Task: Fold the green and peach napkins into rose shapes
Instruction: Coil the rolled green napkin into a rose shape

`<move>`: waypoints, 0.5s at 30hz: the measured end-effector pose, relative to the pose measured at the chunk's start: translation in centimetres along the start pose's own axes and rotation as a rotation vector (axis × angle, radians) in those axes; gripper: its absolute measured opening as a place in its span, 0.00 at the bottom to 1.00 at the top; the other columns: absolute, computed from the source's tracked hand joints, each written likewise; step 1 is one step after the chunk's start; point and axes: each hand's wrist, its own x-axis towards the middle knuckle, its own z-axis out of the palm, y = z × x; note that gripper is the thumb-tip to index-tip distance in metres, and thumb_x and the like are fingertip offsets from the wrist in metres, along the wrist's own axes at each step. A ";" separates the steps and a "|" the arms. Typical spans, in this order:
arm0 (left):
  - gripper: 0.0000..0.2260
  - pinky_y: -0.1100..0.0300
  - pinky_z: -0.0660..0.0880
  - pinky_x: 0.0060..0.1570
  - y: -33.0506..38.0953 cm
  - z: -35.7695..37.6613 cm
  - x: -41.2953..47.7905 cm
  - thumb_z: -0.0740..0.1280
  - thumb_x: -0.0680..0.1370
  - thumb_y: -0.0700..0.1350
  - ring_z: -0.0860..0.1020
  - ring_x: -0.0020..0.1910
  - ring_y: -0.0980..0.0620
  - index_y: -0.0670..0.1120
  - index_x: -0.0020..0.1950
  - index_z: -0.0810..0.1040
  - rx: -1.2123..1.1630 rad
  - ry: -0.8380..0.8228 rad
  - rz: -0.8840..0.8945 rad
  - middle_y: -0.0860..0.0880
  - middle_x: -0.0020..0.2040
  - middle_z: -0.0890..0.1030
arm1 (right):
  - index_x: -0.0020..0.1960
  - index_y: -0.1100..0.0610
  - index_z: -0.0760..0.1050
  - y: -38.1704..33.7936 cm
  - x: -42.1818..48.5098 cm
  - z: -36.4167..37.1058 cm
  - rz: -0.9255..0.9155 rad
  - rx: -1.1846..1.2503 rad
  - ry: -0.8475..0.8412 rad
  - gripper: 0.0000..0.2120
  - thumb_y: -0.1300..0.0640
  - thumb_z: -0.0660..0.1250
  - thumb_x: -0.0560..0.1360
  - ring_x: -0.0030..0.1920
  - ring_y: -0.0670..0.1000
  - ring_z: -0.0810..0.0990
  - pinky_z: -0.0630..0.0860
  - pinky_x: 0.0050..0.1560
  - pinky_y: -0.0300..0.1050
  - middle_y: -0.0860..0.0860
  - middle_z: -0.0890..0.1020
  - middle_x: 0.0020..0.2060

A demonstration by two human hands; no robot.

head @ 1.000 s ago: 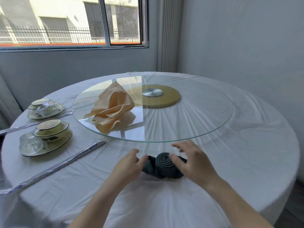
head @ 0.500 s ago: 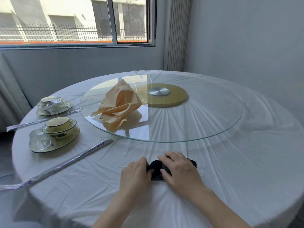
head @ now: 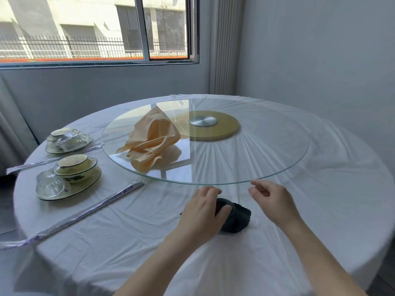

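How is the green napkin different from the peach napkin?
The green napkin is dark and rolled up tight; the peach napkin is pale and stands in a loose, crumpled heap. The green napkin sits on the tablecloth, gripped by the left hand; the peach napkin sits on the glass turntable, untouched. Both are cloth.

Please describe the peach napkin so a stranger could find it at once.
Find the round table in white cloth, then the glass turntable on it. The peach napkin lies on the glass's left half. It is loose and crumpled, unlike the dark green rolled napkin.
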 end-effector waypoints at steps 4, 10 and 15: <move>0.25 0.58 0.64 0.63 0.4 1.6 0.7 0.60 0.77 0.58 0.66 0.66 0.50 0.51 0.72 0.63 0.086 -0.161 0.024 0.51 0.67 0.68 | 0.50 0.53 0.80 1.2 -0.9 2.8 0.058 -0.217 -0.153 0.10 0.49 0.68 0.72 0.44 0.48 0.79 0.75 0.47 0.43 0.46 0.82 0.41; 0.30 0.61 0.65 0.58 -0.7 2.2 -0.4 0.47 0.70 0.63 0.69 0.61 0.49 0.52 0.68 0.66 0.107 -0.138 0.025 0.50 0.61 0.70 | 0.37 0.51 0.76 0.9 -0.6 3.8 0.074 -0.261 -0.094 0.09 0.48 0.65 0.74 0.40 0.50 0.77 0.72 0.39 0.44 0.46 0.79 0.33; 0.22 0.65 0.62 0.48 -1.0 2.8 -0.9 0.50 0.73 0.59 0.70 0.53 0.51 0.48 0.59 0.69 0.063 -0.068 0.029 0.50 0.55 0.70 | 0.37 0.53 0.76 1.6 -0.3 3.7 0.089 -0.289 -0.082 0.10 0.49 0.65 0.74 0.39 0.50 0.77 0.74 0.40 0.45 0.48 0.80 0.34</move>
